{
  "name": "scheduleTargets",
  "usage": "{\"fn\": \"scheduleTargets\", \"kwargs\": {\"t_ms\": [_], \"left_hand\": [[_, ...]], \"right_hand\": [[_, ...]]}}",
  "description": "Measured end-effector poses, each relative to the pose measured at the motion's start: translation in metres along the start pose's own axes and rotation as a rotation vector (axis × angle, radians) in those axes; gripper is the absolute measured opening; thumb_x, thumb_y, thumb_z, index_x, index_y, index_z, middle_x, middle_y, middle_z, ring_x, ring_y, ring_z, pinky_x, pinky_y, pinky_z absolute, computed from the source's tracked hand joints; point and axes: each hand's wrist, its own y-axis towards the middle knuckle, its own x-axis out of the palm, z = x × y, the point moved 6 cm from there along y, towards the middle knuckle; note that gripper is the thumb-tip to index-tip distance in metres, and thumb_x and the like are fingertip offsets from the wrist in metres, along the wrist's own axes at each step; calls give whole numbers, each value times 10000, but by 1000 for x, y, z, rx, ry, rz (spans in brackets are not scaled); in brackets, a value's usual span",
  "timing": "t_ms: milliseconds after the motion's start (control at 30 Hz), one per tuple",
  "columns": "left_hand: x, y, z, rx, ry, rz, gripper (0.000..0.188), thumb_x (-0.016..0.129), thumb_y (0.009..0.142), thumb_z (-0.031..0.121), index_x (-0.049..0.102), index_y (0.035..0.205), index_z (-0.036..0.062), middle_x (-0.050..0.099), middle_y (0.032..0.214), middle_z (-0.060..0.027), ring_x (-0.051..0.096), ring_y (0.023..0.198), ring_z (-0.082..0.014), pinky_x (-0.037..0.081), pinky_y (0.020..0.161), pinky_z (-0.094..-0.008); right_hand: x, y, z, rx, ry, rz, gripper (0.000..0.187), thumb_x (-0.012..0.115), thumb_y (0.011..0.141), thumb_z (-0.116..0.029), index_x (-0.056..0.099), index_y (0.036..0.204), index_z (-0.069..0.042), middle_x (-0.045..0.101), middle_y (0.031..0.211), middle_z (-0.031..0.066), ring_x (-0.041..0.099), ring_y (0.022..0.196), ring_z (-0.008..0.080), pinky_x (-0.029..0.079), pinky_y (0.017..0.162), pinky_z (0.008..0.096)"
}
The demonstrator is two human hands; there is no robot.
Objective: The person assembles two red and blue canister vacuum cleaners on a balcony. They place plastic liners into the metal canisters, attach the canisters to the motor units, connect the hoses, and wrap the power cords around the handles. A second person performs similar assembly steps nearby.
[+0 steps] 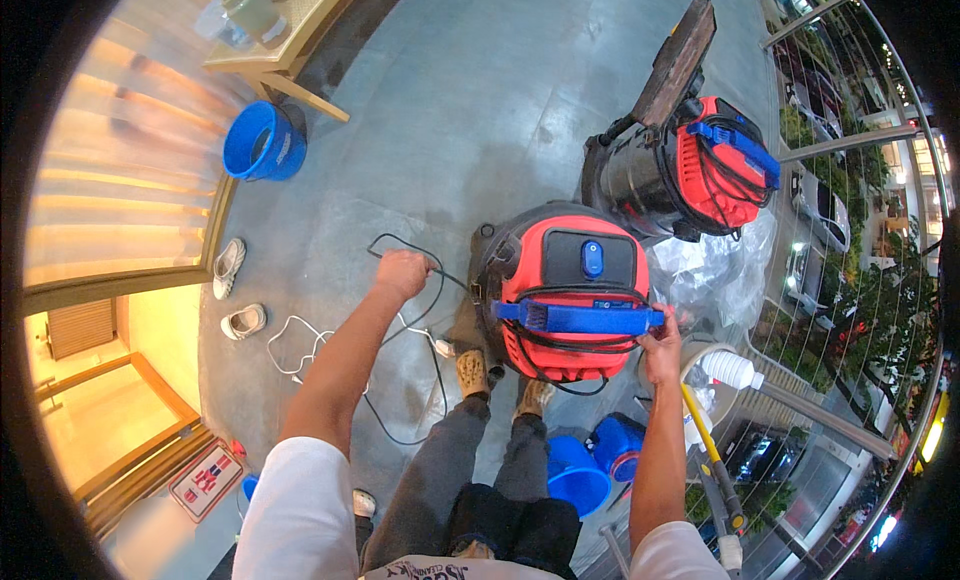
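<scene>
A wet-dry vacuum cleaner with a red top and dark body stands in front of my feet. Across its top runs a blue carrying handle. My right hand has its fingers closed on the right end of that handle. To the left of the machine, my left hand is closed around a black power cord. The cord loops around that hand and trails down the floor beside my left leg. More black cord is gathered on the vacuum's top.
A second red and black vacuum cleaner stands behind, beside clear plastic sheeting. White cord lies at left near shoes. Blue buckets, a wooden table, a yellow pole and a railing surround me.
</scene>
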Motion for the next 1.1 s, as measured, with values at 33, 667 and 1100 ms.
{"fn": "scheduleTargets", "kwargs": {"t_ms": [33,667,1100], "left_hand": [[-5,5,1,-53,-28,48,182,551,795,266,664,938,258,643,835,-66,609,785,-242,447,692,-376],[-112,13,48,-166,-37,504,153,599,759,238,633,866,134,622,790,-112,591,747,-303,452,639,-415],[-201,1,331,813,319,425,264,659,612,337,587,758,130,578,760,-32,600,747,-203,485,586,-333]], "right_hand": [[0,3,0,26,59,-29,485,529,714,92,481,1172,-58,559,953,18,539,807,97,452,708,226],[-12,2,24,81,260,-49,508,623,746,-24,407,1203,-68,573,891,8,546,714,94,455,551,225],[-13,-1,-62,-647,-849,16,587,723,656,-112,458,1175,-39,553,970,28,517,883,145,426,761,279]]}}
